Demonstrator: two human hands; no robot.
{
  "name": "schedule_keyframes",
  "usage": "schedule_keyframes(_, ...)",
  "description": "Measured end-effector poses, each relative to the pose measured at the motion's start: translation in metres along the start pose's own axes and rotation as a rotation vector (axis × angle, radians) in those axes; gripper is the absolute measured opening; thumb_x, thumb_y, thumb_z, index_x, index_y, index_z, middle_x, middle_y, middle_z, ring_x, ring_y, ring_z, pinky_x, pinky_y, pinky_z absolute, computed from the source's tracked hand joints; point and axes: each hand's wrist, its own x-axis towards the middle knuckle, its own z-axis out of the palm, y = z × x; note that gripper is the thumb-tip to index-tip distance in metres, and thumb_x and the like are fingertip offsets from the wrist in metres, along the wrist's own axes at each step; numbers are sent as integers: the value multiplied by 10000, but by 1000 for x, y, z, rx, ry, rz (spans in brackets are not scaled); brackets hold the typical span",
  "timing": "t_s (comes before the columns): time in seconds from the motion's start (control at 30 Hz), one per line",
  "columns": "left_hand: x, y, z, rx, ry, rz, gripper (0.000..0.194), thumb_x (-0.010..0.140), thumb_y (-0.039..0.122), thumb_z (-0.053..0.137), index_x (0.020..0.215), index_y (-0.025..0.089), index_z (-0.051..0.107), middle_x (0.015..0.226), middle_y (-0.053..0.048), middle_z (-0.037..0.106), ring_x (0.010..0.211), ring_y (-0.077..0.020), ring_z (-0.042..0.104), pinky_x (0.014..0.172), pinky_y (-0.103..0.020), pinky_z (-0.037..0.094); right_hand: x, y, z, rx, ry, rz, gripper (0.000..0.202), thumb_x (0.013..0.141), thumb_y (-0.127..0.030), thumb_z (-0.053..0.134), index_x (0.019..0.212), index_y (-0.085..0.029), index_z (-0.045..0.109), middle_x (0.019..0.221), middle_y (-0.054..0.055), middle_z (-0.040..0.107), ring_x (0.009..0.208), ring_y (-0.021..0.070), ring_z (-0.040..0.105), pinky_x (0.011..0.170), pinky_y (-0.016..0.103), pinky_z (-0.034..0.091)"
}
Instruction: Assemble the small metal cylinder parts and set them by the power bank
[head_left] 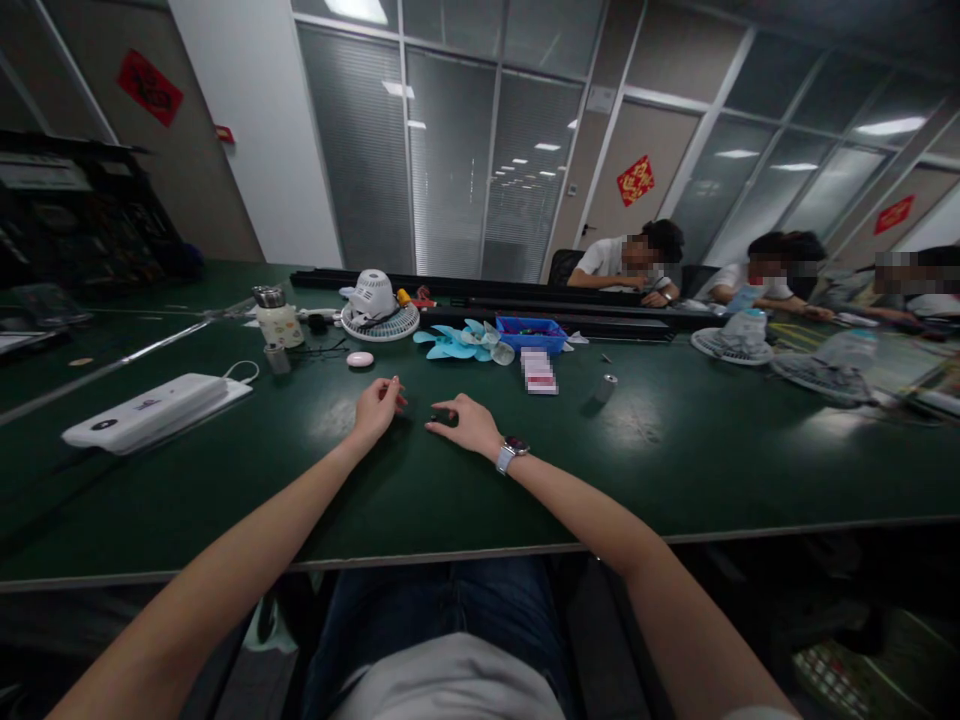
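Note:
Above the green table point(420, 500), my left hand point(380, 408) has its fingers pressed together; anything between them is too small to make out. To its right, my right hand point(466, 425) has thumb and forefinger apart in a C shape, a watch point(511, 453) on its wrist. A small dark object point(448, 418) shows between those fingers, apparently on the table; contact is unclear. Beyond my hands lie a pink oval case point(360, 359), light-blue fan blades point(461, 341) and a blurred card-like item point(539, 370). A small metal cylinder point(606, 388) stands to the right.
A white fan part point(373, 300), a bottle point(277, 318) and a blue bin point(532, 334) stand farther back, before long black bars point(600, 325). A white device point(150, 408) lies at left. Several people sit across the table, near more fan parts point(735, 338).

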Motion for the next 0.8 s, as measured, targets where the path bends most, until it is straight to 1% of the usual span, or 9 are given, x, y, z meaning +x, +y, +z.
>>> schedule_keyframes(0.1,-1,1,-1,20,-3,10,382,858,517,505,814,147,589,626,-37,625,499,-136,554,510,-221,418,9,-3,13,-17,5,70,359,861,-521,582,1072,-270,728,900,44,630,770,154,576,622,252,393)
schedule_keyframes(0.2,-3,3,-1,32,-9,15,381,854,518,509,808,149,592,627,-37,628,505,-136,556,517,-222,420,11,2,9,-9,15,47,294,868,-489,590,1004,-284,752,879,35,640,758,153,578,612,249,385)
schedule_keyframes(0.27,-5,5,-2,38,-18,14,383,851,523,512,813,151,597,630,-36,632,511,-139,561,524,-225,425,10,10,-3,-7,79,4,276,883,-456,581,1016,-275,743,886,33,647,756,152,580,625,249,388)
schedule_keyframes(0.37,-9,9,-4,44,-35,12,388,845,531,519,814,153,601,634,-39,639,520,-144,569,532,-227,434,4,39,-42,-67,292,-23,285,926,-407,518,1074,-256,708,951,44,660,774,160,581,698,263,400)
schedule_keyframes(0.43,-11,11,-5,47,-37,10,379,845,522,523,809,153,601,636,-40,640,524,-144,570,534,-224,438,-6,69,-76,-156,495,86,307,935,-379,486,1079,-216,702,1000,81,660,846,195,580,780,295,404)
schedule_keyframes(0.53,-12,12,-5,44,-27,3,353,848,497,528,811,153,599,635,-37,635,522,-139,564,526,-216,435,-28,121,-119,-306,764,387,334,934,-329,452,1072,-155,701,1049,141,642,993,247,554,879,353,382)
schedule_keyframes(0.57,-12,12,-4,41,-24,1,344,849,488,529,811,153,597,633,-36,632,519,-137,561,521,-213,432,-36,136,-129,-346,808,482,330,930,-322,450,1081,-164,698,1084,146,635,1036,257,543,896,369,374)
schedule_keyframes(0.63,-10,11,-4,32,-21,-2,331,850,473,530,808,151,589,625,-34,625,509,-134,555,508,-210,427,-50,159,-140,-383,825,674,313,917,-312,464,1084,-187,697,1102,146,639,1051,266,546,893,383,378)
schedule_keyframes(0.8,-6,9,-4,22,-17,-7,324,857,462,512,813,147,570,616,-34,621,497,-131,552,499,-210,429,-64,185,-140,-351,805,791,276,880,-281,519,989,-147,734,940,168,678,872,273,622,753,367,440)
